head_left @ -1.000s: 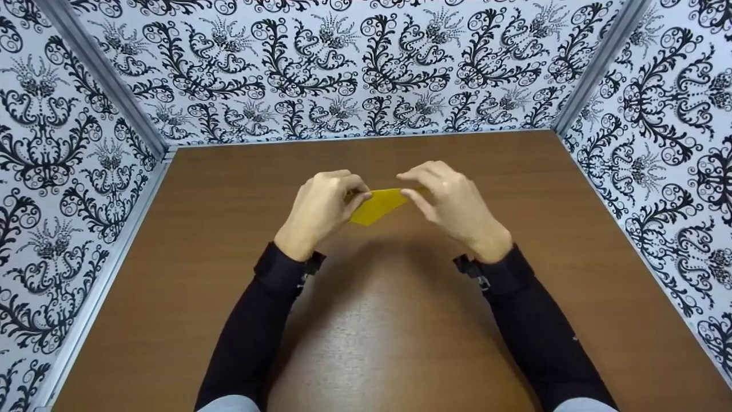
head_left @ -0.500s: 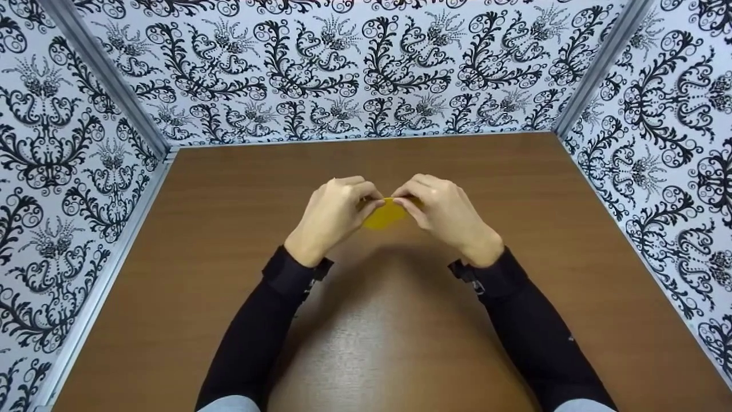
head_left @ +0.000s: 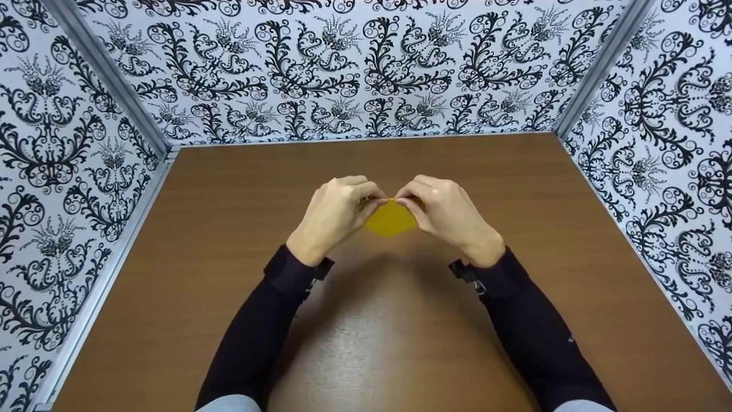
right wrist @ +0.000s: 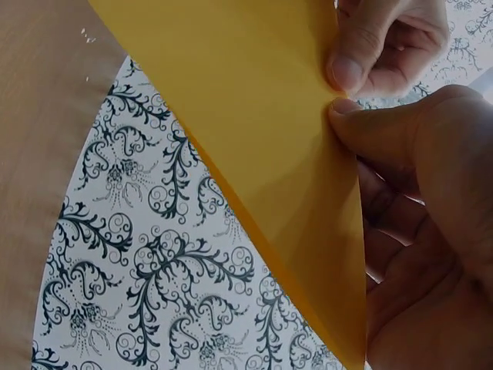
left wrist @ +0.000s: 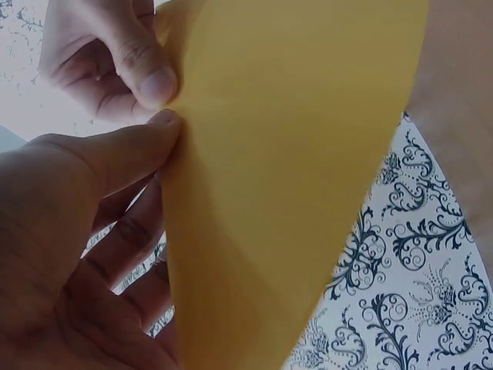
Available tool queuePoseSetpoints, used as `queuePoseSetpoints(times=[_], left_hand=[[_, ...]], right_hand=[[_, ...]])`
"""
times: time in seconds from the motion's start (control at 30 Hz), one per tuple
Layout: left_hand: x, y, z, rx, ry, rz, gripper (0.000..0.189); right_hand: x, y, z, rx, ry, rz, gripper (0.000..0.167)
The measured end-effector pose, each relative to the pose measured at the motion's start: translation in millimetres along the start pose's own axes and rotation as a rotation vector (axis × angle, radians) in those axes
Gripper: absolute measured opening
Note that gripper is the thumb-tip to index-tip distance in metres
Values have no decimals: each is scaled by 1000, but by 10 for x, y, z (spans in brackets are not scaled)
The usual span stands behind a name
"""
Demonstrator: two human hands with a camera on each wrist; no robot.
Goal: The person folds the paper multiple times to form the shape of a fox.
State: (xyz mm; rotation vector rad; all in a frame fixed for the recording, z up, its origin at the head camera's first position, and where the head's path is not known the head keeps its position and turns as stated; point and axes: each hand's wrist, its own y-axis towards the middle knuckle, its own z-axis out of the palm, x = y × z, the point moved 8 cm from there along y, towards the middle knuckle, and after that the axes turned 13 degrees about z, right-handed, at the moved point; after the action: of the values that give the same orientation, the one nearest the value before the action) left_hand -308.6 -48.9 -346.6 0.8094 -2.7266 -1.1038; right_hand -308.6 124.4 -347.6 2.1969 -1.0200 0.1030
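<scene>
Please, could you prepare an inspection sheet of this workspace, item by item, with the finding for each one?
Surface: brown table, faint wood grain, shiny.
Job's things: one yellow sheet, held off the table.
Clutter: nothing seen.
Left hand: pinches the sheet's upper edge, as the head view shows it.
Right hand: pinches the same edge, close to the left hand.
Cables: nothing seen.
Surroundings: white walls with black scroll pattern, grey corner posts.

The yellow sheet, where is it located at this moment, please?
In the head view, the yellow sheet is just right of centre, held above the brown table, with its top edge pinched by the left hand and the right hand.
</scene>
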Motion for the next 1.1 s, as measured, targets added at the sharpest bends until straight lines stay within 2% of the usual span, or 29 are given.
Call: queuePoseSetpoints(times=[0.23,0.47,0.8,0.97,1.1], left_hand=[[159,-74,-78,23,-49,-75,13],[328,-110,-210,-1,-61,-121,10],[508,-165,-384,-42,-50,-137,12],[570,-210,-417,-52,-49,-157,10],[590,-225,-432,-55,-46,-155,10]], right_hand=[[-118,-1,-88,-3,9,15,6],[-220,17,-162,-4,9,57,7],[-336,18,-259,-31,6,89,7],[-361,6,-274,-36,6,95,8],[-370,5,-298,-49,10,98,2]])
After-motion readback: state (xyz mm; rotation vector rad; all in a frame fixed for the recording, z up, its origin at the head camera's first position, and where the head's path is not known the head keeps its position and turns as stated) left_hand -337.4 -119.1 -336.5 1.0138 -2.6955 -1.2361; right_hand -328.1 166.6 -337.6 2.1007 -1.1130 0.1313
